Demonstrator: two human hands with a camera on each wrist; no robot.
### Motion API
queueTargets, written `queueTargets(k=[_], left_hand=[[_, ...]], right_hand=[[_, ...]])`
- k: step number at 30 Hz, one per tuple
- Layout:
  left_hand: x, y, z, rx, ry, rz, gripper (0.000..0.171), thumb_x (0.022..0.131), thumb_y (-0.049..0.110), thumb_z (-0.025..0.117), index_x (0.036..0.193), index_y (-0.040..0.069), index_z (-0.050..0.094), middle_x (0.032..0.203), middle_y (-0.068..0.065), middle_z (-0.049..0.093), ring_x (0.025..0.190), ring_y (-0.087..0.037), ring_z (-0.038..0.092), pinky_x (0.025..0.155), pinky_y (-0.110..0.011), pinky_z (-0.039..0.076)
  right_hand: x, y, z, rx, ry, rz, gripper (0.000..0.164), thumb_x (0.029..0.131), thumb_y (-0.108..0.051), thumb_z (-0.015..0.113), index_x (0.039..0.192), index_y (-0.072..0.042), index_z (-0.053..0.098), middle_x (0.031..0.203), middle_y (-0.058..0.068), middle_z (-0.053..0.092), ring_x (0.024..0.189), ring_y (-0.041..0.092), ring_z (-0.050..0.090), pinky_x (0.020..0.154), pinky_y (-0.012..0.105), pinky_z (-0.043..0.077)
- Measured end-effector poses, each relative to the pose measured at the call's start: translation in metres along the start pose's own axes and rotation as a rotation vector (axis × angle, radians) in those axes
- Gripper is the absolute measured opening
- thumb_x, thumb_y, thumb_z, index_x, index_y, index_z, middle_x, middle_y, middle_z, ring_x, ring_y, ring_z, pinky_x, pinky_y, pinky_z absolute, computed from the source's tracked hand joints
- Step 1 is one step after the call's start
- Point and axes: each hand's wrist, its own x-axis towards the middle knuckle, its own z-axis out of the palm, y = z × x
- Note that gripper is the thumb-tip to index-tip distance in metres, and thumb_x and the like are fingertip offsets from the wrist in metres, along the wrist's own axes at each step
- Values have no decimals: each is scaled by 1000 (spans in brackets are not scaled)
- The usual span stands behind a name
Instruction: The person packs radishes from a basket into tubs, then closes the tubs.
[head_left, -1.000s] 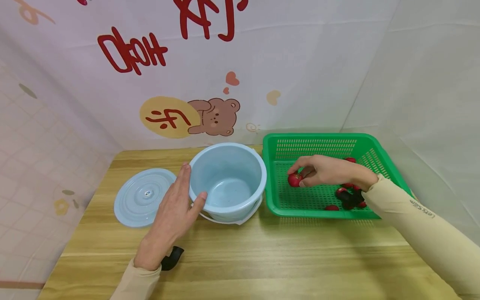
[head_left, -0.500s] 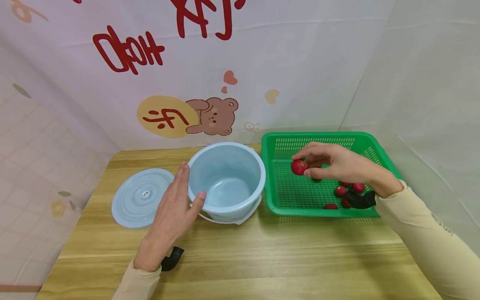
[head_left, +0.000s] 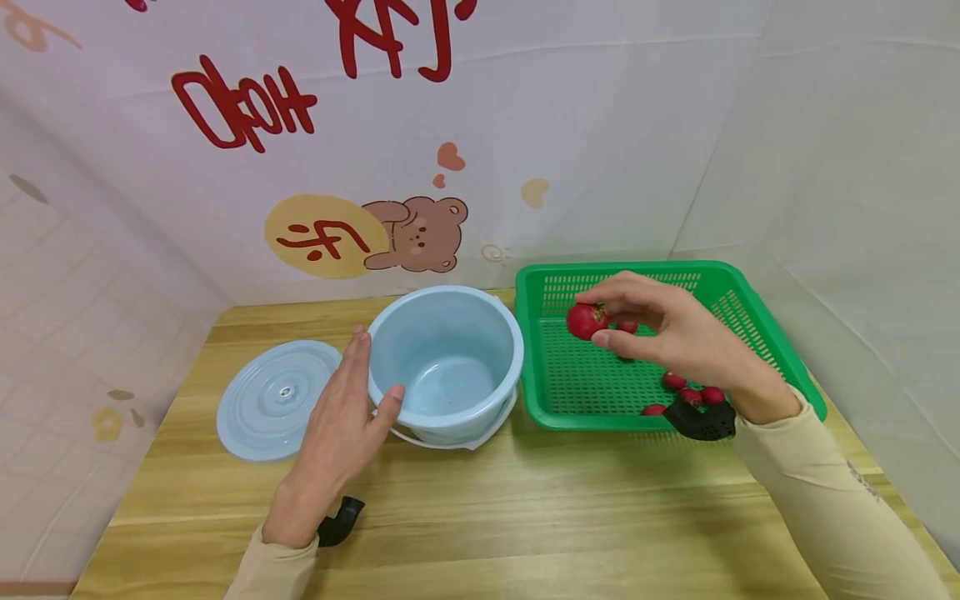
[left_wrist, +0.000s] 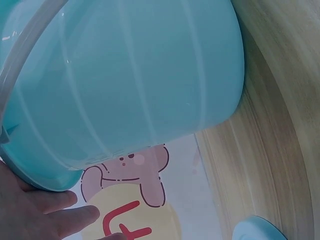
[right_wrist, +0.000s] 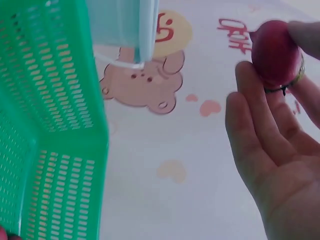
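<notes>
My right hand [head_left: 667, 329] pinches a red radish [head_left: 585, 321] between thumb and fingertips, above the left part of a green basket [head_left: 521, 350]. Seen from the right wrist, the radish [right_wrist: 277, 52] has a pointed root tip and a greenish cut top. Several more radishes [head_left: 673, 381] lie in the basket, some partly covered by my hand and the wrist camera. My left hand [head_left: 341, 425] has straight fingers laid along the left rim of a light blue bucket [head_left: 446, 354]. The left wrist view shows the bucket's ribbed side [left_wrist: 135, 75] with the fingers at its rim.
A light blue lid [head_left: 281, 400] lies flat on the wooden table [head_left: 480, 517], left of the bucket. The bucket's white handle [head_left: 465, 442] hangs down in front. Behind stands a printed white cloth wall [head_left: 600, 125] with a bear.
My right hand lifts the radish up from the basket floor and carries it slightly left, turning the palm. The left hand stays at the bucket's rim. The head view shifts a little.
</notes>
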Motion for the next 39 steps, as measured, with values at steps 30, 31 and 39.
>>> queueTargets(k=[30,31,39], left_hand=[[-2,0,4,-16,15,-26,78,106,38,50,165,2,14,172,-15,15,154,-40,24,119,-64,28],[-2,0,4,-19,16,-26,78,106,37,51,165,1,14,172,-15,15,154,-40,24,119,-64,28],[-1,1,6,-24,18,-26,78,105,36,51,165,0,15,172,-17,16,154,-41,24,119,-64,28]], right_hand=[[26,-23,86,33,212,-234,45,88,-2,80,131,-9,70,124,-1,65,111,15,64,95,32,57],[27,-22,89,32,222,-231,44,89,-3,80,131,-9,70,124,-1,65,111,15,63,95,31,56],[35,-15,108,-34,284,-227,39,90,-9,80,128,-11,72,123,0,67,113,16,62,90,46,56]])
